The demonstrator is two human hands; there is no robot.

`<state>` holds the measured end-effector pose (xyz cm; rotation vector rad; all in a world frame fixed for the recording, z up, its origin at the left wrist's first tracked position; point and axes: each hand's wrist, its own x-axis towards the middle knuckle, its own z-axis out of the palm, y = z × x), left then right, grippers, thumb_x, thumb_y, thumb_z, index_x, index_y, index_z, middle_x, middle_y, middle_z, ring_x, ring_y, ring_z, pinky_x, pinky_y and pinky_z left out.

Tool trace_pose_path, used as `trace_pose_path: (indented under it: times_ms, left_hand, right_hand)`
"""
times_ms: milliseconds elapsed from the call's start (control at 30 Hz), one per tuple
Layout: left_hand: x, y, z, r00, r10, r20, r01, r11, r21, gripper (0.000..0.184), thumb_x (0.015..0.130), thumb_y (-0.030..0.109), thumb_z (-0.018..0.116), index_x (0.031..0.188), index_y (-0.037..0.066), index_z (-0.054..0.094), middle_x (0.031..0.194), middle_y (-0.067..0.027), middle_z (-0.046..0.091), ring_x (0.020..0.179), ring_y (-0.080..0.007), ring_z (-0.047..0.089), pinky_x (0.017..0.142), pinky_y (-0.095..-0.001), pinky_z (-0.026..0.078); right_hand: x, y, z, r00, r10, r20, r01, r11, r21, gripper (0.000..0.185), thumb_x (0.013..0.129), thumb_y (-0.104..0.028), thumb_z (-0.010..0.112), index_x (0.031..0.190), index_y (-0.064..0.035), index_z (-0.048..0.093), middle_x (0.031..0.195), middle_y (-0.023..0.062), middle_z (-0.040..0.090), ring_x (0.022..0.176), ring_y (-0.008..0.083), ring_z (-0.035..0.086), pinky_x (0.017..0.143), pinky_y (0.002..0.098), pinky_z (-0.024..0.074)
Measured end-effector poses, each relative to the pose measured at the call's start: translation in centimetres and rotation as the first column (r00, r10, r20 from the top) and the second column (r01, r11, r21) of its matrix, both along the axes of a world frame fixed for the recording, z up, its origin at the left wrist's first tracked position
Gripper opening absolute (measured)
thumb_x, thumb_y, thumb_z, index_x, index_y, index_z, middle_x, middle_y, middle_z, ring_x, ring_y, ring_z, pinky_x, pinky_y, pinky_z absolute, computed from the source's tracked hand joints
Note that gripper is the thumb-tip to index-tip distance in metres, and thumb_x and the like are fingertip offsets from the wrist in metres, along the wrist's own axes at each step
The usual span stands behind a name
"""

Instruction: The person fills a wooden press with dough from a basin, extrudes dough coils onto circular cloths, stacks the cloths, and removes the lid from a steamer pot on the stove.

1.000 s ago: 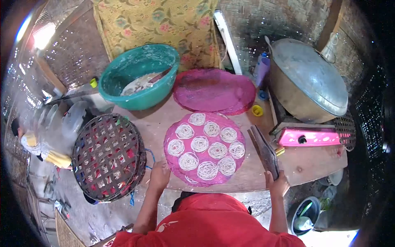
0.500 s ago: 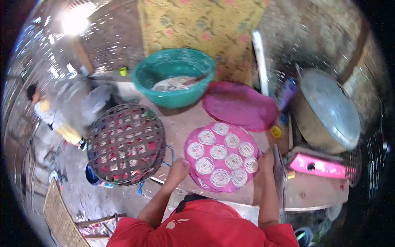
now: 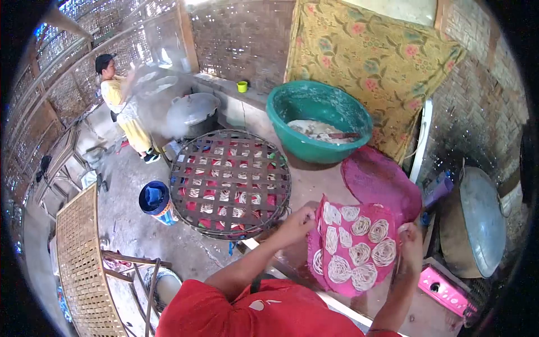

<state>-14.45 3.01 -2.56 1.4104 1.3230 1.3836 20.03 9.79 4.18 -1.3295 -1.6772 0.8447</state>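
Note:
My left hand (image 3: 301,224) pinches the left edge of a round pink mat (image 3: 370,211), while my right hand (image 3: 411,241) is closed on its right edge. On the mat lie several flat white noodle-like coils (image 3: 360,254). The mat's left side bends upward, and its near part is lifted at the table's front edge. A second pink mat (image 3: 376,177) lies behind it on the table. Left of my left hand is a round, dark woven lattice rack (image 3: 230,182), with more white coils and pink mat showing through its gaps.
A green basin (image 3: 314,149) holding a whitish mass and a stick stands at the back. At right are a large lidded pot (image 3: 477,219) and a pink stove (image 3: 443,289). A blue bucket (image 3: 147,196) stands on the floor. At far left a person (image 3: 120,106) stands beside a steaming pot (image 3: 193,112).
The mat, flat on the table before, is now raised with its left side bent up, both hands gripping it. My view has swung left, showing more of the other person and the floor.

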Motion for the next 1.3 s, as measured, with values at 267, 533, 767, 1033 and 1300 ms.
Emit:
trace_pose_path:
  times_ms: [267,533,767,1033,1300]
  left_hand:
    - [-16.0,-7.2,11.6,0.910,-0.076,0.408,0.007,0.985,0.170,0.004,0.084,0.008,0.051,0.088,0.007,0.052,0.134,-0.0194,0.047,0.117,-0.0256,0.047,0.098,-0.0341,0.037]
    - [-29.8,-13.4,10.4,0.933,0.334,0.136,-0.359,0.889,0.282,0.009,0.091,0.012,0.052,0.090,0.007,0.045,0.140,-0.0206,0.039,0.129,-0.0251,0.038,0.104,-0.0372,0.033]
    - [-32.2,-14.5,0.9,0.520,0.696,-0.495,-0.659,0.695,0.286,0.008,0.072,0.007,0.064,0.074,0.004,0.057,0.125,-0.0240,0.050,0.116,-0.0385,0.048,0.100,-0.0416,0.034]
    - [-33.7,-15.2,-1.4,0.525,0.643,-0.557,-0.651,0.725,0.223,0.011,0.070,0.010,0.067,0.077,0.006,0.060,0.122,-0.0216,0.053,0.115,-0.0373,0.048,0.098,-0.0448,0.034]
    - [-35.5,-15.3,1.4,0.411,0.713,-0.568,-0.695,0.649,0.311,0.038,0.078,0.018,0.071,0.107,0.003,0.052,0.124,-0.0200,0.047,0.119,-0.0355,0.042,0.100,-0.0450,0.033]
  right_hand:
    - [-14.2,-0.1,11.4,0.917,0.375,-0.135,-0.359,0.924,0.130,0.005,0.088,-0.008,0.055,0.088,-0.0029,0.056,0.081,-0.0031,0.053,0.079,0.0064,0.047,0.073,0.0209,0.0386]
    - [-32.8,5.9,3.3,0.818,0.509,-0.269,-0.435,0.852,0.292,0.011,0.090,-0.011,0.055,0.085,-0.0015,0.055,0.076,-0.0019,0.053,0.073,0.0067,0.048,0.067,0.0232,0.0422]
    - [-38.6,8.6,-6.7,0.917,0.399,-0.018,-0.386,0.896,0.221,0.009,0.084,-0.006,0.057,0.082,0.0026,0.057,0.072,0.0104,0.061,0.067,0.0155,0.059,0.063,0.0304,0.0461]
    - [-37.5,9.2,-8.8,0.934,0.250,0.256,-0.293,0.945,0.144,0.013,0.076,-0.005,0.059,0.086,0.0034,0.061,0.078,0.0209,0.063,0.073,0.0353,0.062,0.068,0.0396,0.0492]
    - [-29.5,3.8,-2.0,0.958,0.202,0.203,-0.246,0.944,0.222,0.017,0.080,-0.011,0.063,0.092,0.0019,0.061,0.092,0.0224,0.060,0.079,0.0329,0.060,0.066,0.0402,0.0478]
